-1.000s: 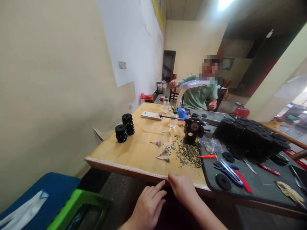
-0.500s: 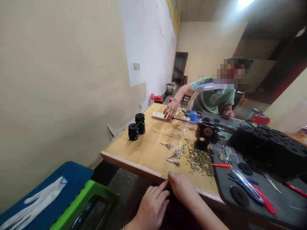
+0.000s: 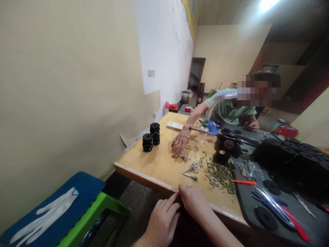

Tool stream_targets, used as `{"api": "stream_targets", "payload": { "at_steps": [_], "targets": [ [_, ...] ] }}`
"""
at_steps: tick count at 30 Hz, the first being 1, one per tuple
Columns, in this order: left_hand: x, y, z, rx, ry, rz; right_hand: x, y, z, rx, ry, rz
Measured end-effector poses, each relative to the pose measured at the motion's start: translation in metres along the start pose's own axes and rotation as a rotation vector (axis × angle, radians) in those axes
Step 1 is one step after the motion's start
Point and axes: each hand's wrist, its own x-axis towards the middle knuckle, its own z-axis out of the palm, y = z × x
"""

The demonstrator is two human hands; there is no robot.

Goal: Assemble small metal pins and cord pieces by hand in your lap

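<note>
Both of my hands rest low at the near edge of the wooden table (image 3: 159, 161). My left hand (image 3: 161, 221) lies below the edge with its fingers curled, the fingertips touching my right hand. My right hand (image 3: 194, 202) is closed against the table's rim; what its fingers pinch, if anything, is hidden. Just beyond them lie small metal pieces (image 3: 189, 175) and a heap of small dark beads (image 3: 218, 173).
A person in a green shirt (image 3: 231, 111) across the table stretches a hand (image 3: 180, 144) onto the wood near two stacks of black spools (image 3: 151, 138). A black tool stand (image 3: 224, 149), a black mat (image 3: 280, 192) with scissors and discs, and a blue stool (image 3: 51, 206) with a white glove are around.
The other person's hand has left the white strip at the far side and come forward onto the table's middle. My hands have barely shifted; the view swung slightly left.
</note>
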Motion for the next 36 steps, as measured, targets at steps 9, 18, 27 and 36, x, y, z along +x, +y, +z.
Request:
{"api": "stream_targets", "payload": {
  "at_steps": [9,18,27,36],
  "targets": [
    [0.002,-0.003,-0.007,0.034,0.024,-0.034,0.007,-0.006,-0.001,-0.008,-0.023,-0.022],
    [0.003,-0.011,-0.003,0.091,-0.013,-0.078,0.007,-0.009,-0.007,-0.014,-0.044,-0.036],
    [0.003,-0.017,0.001,0.138,-0.034,-0.074,0.010,-0.010,-0.005,-0.005,-0.042,-0.040],
    [0.001,-0.013,0.009,0.291,-0.046,-0.075,0.011,-0.005,0.001,0.039,-0.027,-0.001]
  ]
}}
